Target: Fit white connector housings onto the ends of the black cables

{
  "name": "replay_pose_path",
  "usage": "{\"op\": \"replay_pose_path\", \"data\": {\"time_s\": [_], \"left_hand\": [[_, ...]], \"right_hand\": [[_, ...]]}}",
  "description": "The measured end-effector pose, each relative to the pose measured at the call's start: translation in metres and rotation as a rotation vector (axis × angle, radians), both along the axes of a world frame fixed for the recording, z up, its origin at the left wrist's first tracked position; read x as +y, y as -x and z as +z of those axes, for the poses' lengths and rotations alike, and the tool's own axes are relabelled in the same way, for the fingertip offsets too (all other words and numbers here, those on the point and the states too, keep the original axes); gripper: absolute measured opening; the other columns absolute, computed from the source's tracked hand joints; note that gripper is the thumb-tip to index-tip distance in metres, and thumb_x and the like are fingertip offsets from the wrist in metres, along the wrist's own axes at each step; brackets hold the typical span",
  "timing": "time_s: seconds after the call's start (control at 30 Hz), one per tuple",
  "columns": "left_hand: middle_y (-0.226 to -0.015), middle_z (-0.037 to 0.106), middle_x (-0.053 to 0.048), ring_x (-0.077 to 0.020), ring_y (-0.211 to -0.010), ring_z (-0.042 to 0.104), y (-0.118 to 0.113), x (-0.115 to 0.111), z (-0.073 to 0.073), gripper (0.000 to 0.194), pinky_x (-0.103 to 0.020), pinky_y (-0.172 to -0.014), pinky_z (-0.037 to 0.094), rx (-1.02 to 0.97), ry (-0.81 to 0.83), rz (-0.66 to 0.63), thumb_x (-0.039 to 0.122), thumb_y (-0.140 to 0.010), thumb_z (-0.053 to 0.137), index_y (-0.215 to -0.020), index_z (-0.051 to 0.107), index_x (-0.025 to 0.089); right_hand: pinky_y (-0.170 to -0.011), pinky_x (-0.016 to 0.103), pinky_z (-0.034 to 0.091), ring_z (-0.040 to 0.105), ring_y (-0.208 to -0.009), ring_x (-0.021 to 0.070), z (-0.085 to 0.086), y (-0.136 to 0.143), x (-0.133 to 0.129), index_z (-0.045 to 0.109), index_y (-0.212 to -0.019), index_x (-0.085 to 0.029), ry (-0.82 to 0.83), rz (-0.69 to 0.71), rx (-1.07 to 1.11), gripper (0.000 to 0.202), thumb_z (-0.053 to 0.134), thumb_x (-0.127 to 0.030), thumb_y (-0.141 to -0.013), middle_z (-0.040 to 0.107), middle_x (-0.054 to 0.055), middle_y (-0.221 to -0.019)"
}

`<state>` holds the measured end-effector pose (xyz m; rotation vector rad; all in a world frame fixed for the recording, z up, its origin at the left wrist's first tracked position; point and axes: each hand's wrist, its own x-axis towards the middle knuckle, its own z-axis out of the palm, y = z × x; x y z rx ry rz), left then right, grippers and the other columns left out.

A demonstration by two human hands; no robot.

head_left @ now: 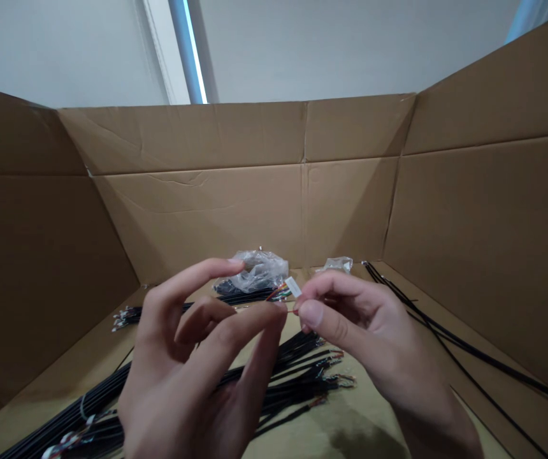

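Note:
A small white connector (pixel 293 287) with red, orange and green wires stands at the fingertips of my right hand (pixel 364 325), whose thumb and forefinger are pinched together. Between the two hands runs a thin red wire (pixel 292 311). My left hand (pixel 197 357) pinches its other end between thumb and a finger, while the forefinger stretches out above. Below the hands lie black cables (pixel 297 382) with stripped, coloured wire ends, partly hidden by my left hand.
Cardboard walls (pixel 207 210) rise at the back and both sides. A clear plastic bag (pixel 259 271) lies at the back, with a smaller one (pixel 338 264) right of it. Long black cables (pixel 469 350) run along the right. A tied black bundle (pixel 68 411) lies front left.

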<state>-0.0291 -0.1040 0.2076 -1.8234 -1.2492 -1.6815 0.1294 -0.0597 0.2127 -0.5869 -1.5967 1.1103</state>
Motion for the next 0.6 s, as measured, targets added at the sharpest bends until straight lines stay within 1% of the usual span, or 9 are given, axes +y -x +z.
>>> {"op": "replay_pose_path", "data": {"time_s": [0.07, 0.13, 0.23, 0.33, 0.4, 0.47, 0.53, 0.6], "left_hand": [[-0.123, 0.060, -0.002, -0.0150, -0.071, 0.067, 0.0022, -0.0017, 0.0005, 0.015, -0.029, -0.061, 0.063, 0.015, -0.006, -0.019, 0.022, -0.081, 0.071, -0.085, 0.076, 0.035], [-0.123, 0.061, -0.001, -0.0152, -0.072, 0.068, 0.0041, -0.0022, 0.0006, 0.015, -0.029, -0.061, 0.063, 0.027, -0.005, -0.031, 0.021, -0.082, 0.070, -0.086, 0.076, 0.035], [-0.121, 0.063, -0.002, -0.0152, -0.072, 0.068, 0.0054, -0.0012, 0.0001, 0.015, -0.027, -0.058, 0.062, 0.079, 0.027, -0.058, 0.022, -0.084, 0.068, -0.087, 0.076, 0.034], [-0.119, 0.065, -0.002, -0.0141, -0.067, 0.067, 0.0059, -0.0007, -0.0006, 0.017, -0.026, -0.054, 0.060, 0.130, 0.051, -0.074, 0.022, -0.085, 0.067, -0.085, 0.076, 0.035], [-0.119, 0.066, -0.002, -0.0147, -0.067, 0.067, 0.0067, -0.0014, -0.0007, 0.016, -0.026, -0.051, 0.059, 0.140, 0.043, -0.076, 0.022, -0.084, 0.068, -0.084, 0.076, 0.035], [-0.117, 0.067, -0.002, -0.0170, -0.071, 0.068, 0.0080, -0.0027, -0.0005, 0.014, -0.026, -0.049, 0.059, 0.128, 0.034, -0.079, 0.023, -0.082, 0.070, -0.084, 0.077, 0.035], [-0.115, 0.068, -0.002, -0.0194, -0.076, 0.069, 0.0095, -0.0041, 0.0000, 0.013, -0.026, -0.048, 0.059, 0.115, 0.030, -0.085, 0.025, -0.081, 0.071, -0.084, 0.077, 0.036], [-0.112, 0.069, -0.002, -0.0211, -0.079, 0.069, 0.0108, -0.0049, 0.0003, 0.012, -0.028, -0.049, 0.060, 0.123, 0.027, -0.087, 0.027, -0.080, 0.072, -0.084, 0.077, 0.037]], "right_hand": [[-0.064, 0.024, 0.045, 0.057, -0.068, 0.0119, 0.0011, -0.0016, -0.0001, 0.071, -0.082, -0.023, 0.013, 0.059, 0.037, 0.013, 0.071, -0.036, -0.086, 0.064, -0.002, -0.073], [-0.066, 0.023, 0.046, 0.057, -0.070, 0.0116, 0.0014, -0.0028, -0.0006, 0.071, -0.085, -0.024, 0.008, 0.086, 0.057, 0.013, 0.070, -0.037, -0.087, 0.065, -0.002, -0.075], [-0.066, 0.023, 0.045, 0.056, -0.072, 0.0117, 0.0009, -0.0034, -0.0016, 0.071, -0.088, -0.026, -0.006, 0.056, 0.051, 0.014, 0.069, -0.040, -0.087, 0.065, -0.002, -0.080], [-0.063, 0.024, 0.043, 0.053, -0.069, 0.0119, 0.0006, -0.0031, -0.0019, 0.070, -0.084, -0.025, -0.027, 0.001, 0.042, 0.013, 0.070, -0.038, -0.087, 0.062, -0.002, -0.077], [-0.063, 0.024, 0.043, 0.053, -0.069, 0.0125, 0.0010, -0.0030, -0.0016, 0.069, -0.082, -0.024, -0.033, -0.010, 0.042, 0.013, 0.069, -0.036, -0.088, 0.060, -0.002, -0.075], [-0.064, 0.026, 0.045, 0.054, -0.069, 0.0133, 0.0016, -0.0033, -0.0012, 0.068, -0.081, -0.023, -0.006, 0.022, 0.045, 0.015, 0.068, -0.036, -0.088, 0.060, -0.001, -0.075], [-0.063, 0.026, 0.045, 0.055, -0.068, 0.0134, 0.0022, -0.0039, -0.0004, 0.067, -0.079, -0.022, 0.047, 0.083, 0.064, 0.018, 0.067, -0.036, -0.089, 0.061, 0.000, -0.074], [-0.061, 0.026, 0.045, 0.055, -0.066, 0.0129, 0.0023, -0.0046, 0.0008, 0.066, -0.077, -0.021, 0.094, 0.141, 0.089, 0.019, 0.068, -0.036, -0.088, 0.061, -0.001, -0.072]]}}
